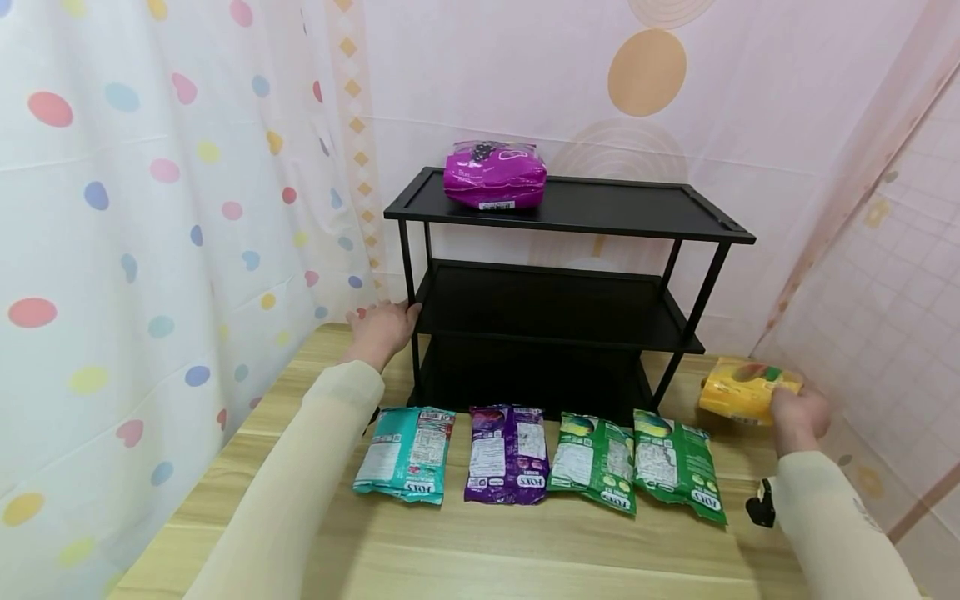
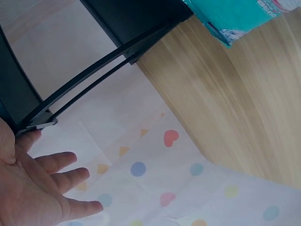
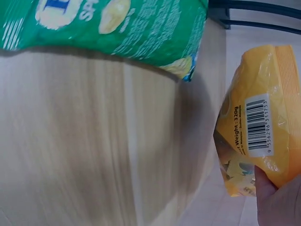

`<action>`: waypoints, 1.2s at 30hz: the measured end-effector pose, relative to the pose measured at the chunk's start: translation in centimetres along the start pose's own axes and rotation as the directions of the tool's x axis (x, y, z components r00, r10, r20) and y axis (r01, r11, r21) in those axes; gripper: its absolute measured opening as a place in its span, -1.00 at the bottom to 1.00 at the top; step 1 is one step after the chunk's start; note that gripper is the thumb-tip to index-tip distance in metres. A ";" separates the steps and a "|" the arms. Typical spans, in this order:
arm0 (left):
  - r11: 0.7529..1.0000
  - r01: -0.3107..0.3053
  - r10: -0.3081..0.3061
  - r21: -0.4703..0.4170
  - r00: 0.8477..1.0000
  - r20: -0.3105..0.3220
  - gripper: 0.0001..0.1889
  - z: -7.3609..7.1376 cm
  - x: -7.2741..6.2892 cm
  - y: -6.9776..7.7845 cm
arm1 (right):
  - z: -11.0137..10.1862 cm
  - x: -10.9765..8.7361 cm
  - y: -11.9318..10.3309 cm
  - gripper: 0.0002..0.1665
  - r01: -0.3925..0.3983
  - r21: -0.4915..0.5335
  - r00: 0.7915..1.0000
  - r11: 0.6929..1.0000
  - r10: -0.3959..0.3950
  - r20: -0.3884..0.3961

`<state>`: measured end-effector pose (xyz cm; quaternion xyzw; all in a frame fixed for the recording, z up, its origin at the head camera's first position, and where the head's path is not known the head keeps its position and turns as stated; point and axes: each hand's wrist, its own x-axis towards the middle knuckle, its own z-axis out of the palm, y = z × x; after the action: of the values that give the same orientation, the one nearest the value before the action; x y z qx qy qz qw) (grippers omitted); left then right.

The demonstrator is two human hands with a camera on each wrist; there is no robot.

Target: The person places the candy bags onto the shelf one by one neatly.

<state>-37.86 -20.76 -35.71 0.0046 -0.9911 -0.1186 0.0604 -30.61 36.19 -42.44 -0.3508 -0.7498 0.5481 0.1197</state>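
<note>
Yellow mango pouch (image 1: 735, 390) right of black three-tier rack (image 1: 547, 304), gripped in our right hand (image 1: 804, 417). Our left hand (image 1: 382, 332), fingers spread, touches rack's left side. We'd best squeeze lightly, keeping rack steady.

Right hand (image 3: 281, 205) grips yellow bag (image 3: 249, 106), thumb (image 3: 264, 183) pressed against its side. Barcode (image 3: 258, 125) just ahead of thumb, weight print (image 3: 239, 127) "320g" beside it. Green bag (image 3: 136, 35) on wood-grain surface (image 3: 89, 141), ahead and left of hand, well apart. Black bars (image 3: 263, 7) farther ahead, beyond yellow bag.
</note>
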 end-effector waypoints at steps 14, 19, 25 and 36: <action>1.000 0.007 -0.007 -0.008 1.000 0.015 -0.37 -0.1 0.0 0.0 | 0.4 -0.5 -2.7 -0.39 -0.005 0.173 1.000 0.985 0.007 -0.012; 1.000 0.008 -0.008 -0.012 1.000 0.017 -0.37 -0.2 -0.1 0.0 | 0.3 -0.5 -4.7 -0.41 -0.001 0.262 1.000 0.965 0.008 -0.024; 1.000 0.009 -0.009 -0.002 1.000 0.021 -0.36 -0.3 -0.2 0.0 | 0.0 -0.7 -7.1 -0.47 -0.004 0.416 0.999 0.909 0.019 -0.032; 1.000 0.020 -0.020 -0.022 1.000 0.024 -0.37 -0.3 -0.1 -0.2 | -1.4 -2.1 -11.9 -0.45 0.057 0.574 0.998 0.817 -0.069 0.000</action>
<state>-37.74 -20.97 -35.52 0.0124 -0.9903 -0.1300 0.0472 -33.02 34.04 -30.73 -0.2676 -0.5624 0.7478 0.2298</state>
